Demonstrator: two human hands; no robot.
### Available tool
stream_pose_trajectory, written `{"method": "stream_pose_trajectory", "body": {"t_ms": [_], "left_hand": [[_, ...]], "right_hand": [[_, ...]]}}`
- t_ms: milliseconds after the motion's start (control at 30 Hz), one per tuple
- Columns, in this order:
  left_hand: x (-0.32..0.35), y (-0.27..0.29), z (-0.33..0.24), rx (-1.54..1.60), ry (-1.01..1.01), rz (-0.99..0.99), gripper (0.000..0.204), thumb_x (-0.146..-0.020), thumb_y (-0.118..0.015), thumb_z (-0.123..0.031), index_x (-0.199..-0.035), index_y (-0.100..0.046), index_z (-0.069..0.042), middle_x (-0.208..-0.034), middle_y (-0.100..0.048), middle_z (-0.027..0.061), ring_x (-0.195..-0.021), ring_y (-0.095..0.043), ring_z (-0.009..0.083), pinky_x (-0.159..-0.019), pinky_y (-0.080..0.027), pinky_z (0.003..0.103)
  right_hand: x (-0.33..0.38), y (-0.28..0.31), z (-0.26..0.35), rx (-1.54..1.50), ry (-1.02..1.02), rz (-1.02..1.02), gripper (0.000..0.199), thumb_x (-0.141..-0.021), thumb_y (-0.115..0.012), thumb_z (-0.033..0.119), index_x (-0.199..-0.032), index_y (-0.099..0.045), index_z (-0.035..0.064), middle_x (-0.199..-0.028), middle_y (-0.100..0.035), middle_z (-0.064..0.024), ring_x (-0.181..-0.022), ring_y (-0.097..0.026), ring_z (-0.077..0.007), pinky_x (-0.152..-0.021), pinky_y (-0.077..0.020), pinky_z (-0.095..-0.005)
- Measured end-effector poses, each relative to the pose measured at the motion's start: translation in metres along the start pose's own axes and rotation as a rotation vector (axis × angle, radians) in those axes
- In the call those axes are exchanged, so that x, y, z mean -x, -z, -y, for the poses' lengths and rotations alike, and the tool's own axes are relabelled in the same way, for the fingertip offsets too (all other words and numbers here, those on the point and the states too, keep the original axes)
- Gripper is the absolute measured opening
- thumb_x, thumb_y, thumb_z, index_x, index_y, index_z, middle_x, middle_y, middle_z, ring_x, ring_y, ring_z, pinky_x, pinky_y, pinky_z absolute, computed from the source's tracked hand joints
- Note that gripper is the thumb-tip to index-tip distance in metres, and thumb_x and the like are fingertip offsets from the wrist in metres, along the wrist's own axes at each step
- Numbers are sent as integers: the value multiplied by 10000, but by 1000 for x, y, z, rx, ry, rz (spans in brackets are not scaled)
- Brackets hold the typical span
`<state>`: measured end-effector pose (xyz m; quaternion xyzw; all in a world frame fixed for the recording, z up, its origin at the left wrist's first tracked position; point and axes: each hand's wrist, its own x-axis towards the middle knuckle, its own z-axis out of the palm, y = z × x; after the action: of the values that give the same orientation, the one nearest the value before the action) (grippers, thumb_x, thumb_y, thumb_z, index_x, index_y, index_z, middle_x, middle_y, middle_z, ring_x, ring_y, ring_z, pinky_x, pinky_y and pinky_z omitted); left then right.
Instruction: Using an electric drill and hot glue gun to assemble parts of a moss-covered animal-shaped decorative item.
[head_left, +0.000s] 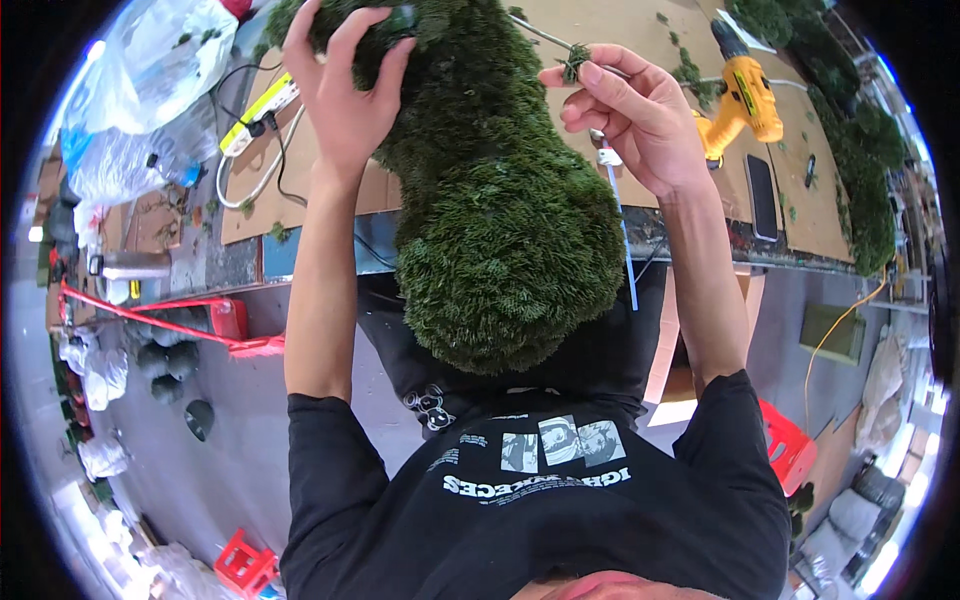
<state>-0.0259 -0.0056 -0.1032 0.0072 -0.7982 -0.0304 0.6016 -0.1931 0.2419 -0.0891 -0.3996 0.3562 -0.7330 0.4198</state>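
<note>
One bushy green form (510, 230) stretches lengthwise from over the cardboard-topped table (800, 125) toward the person (540, 530), rounded end nearest, the left hand (350, 85) curving spread fingers over its far part, the right hand (635, 110) pinching a small green sprig (574, 66), grey floor (255, 410) below.

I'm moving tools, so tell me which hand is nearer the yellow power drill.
Right: the right hand is just left of the yellow power drill; the left hand is farther off, across the green foliage.
</note>
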Motion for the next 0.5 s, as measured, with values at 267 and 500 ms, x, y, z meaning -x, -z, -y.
{"method": "stream_pose_trajectory", "body": {"t_ms": [267, 500], "left_hand": [[-2, 13, -2, -1, 65, 63, 456, -843, -796, -24, -1263, -628, -85, -1510, -413, 271, -1340, -460, 467, -1090, -405, 513], [-4, 12, -4, 29, 73, 50, 450, -827, -800, -28, -1245, -642, -84, -1516, -414, 267, -1372, -433, 464, -1129, -359, 531]], "right_hand": [[-47, -65, -9, 486, 96, -199, 121, -959, -736, 67, -1052, -713, -6, -930, -718, -32, -788, -648, -70, -719, -520, -215], [-74, -78, -28, 715, 206, -249, 123, -942, -747, 50, -1018, -731, -45, -898, -727, -28, -803, -649, -60, -712, -520, -217]]}}
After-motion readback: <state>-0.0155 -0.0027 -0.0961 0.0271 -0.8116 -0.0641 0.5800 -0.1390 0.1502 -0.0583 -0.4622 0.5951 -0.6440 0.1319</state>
